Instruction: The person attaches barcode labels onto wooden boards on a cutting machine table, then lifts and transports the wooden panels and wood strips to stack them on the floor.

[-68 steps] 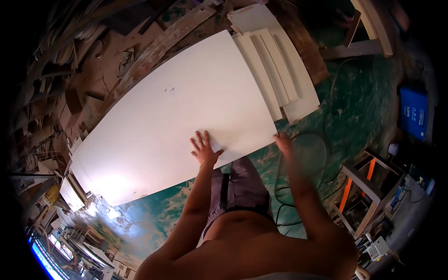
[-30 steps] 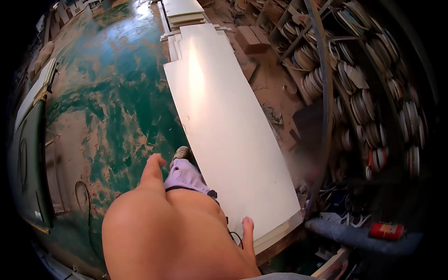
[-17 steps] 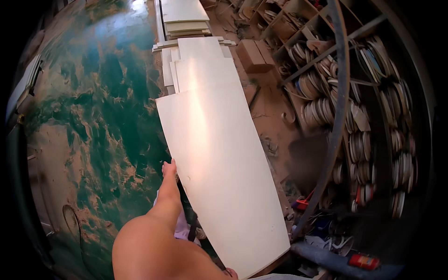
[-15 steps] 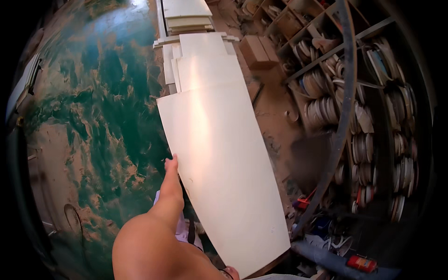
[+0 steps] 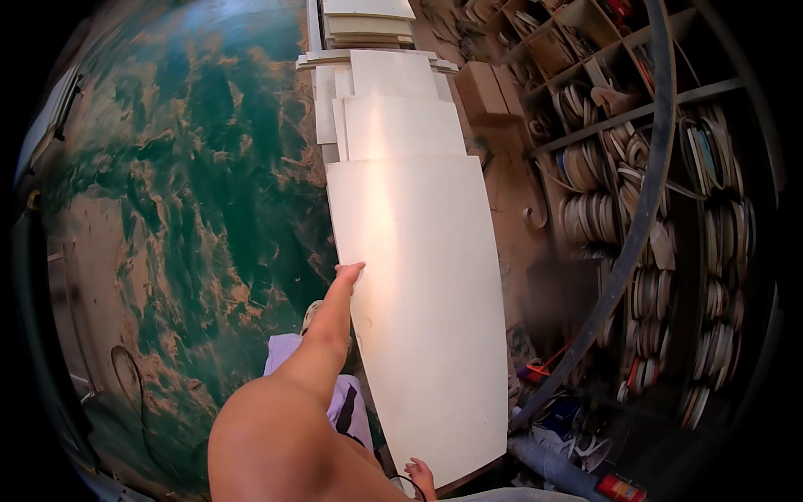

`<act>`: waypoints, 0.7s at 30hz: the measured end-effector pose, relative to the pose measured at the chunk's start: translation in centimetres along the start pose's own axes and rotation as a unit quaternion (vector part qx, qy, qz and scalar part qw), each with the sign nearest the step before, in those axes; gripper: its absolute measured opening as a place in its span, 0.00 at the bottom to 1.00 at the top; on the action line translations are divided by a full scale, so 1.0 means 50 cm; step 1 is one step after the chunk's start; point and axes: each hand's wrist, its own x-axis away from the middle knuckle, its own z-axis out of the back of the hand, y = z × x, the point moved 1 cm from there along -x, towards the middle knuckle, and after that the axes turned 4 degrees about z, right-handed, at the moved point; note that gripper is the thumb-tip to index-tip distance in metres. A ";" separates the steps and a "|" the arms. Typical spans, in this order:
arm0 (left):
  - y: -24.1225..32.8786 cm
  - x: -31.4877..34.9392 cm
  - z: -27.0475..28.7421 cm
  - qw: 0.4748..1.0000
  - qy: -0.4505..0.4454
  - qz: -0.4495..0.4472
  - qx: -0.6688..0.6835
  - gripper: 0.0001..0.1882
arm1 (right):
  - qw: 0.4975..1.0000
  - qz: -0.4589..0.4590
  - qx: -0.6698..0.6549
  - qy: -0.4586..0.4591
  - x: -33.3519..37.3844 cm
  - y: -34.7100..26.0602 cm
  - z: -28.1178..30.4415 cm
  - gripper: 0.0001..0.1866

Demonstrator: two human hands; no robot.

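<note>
A long white board (image 5: 427, 293) lies lengthwise in front of me on a stack of other pale boards (image 5: 406, 125). My left hand (image 5: 350, 272) grips its left edge, thumb laid over the top face and the other fingers mostly hidden under the rim. Near the board's close end, at the lower edge of the view, my right hand (image 5: 421, 477) shows with its fingers raised and apart. It is beside the near left corner; whether it touches the board is hard to see. A dark band circles that wrist.
Green floor (image 5: 192, 209) strewn with sawdust stretches to the left. On the right stand shelves (image 5: 577, 125) full of coiled edging strips (image 5: 585, 217). A dark curved hose (image 5: 640, 226) hangs before them. A cardboard box (image 5: 489, 92) sits beyond the stack, and a red-labelled can (image 5: 621, 488) lies lower right.
The top board has turned to lie straighter over the stack, its far edge now level across. My left hand stays on its edge; my right hand has risen into view. The whole view has shifted.
</note>
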 end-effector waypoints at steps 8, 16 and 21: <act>0.038 0.036 0.143 0.909 -0.078 -0.179 -0.369 0.34 | 0.970 0.173 0.158 -0.064 -0.174 -0.104 0.021 0.22; 0.011 0.319 0.516 0.789 -0.100 -0.350 -0.495 0.32 | 0.879 0.327 0.346 0.016 -0.434 -0.550 -0.113 0.25; -0.152 0.306 0.904 0.868 0.116 -0.179 -0.449 0.33 | 0.924 0.379 0.053 -0.007 -0.343 -0.858 -0.324 0.22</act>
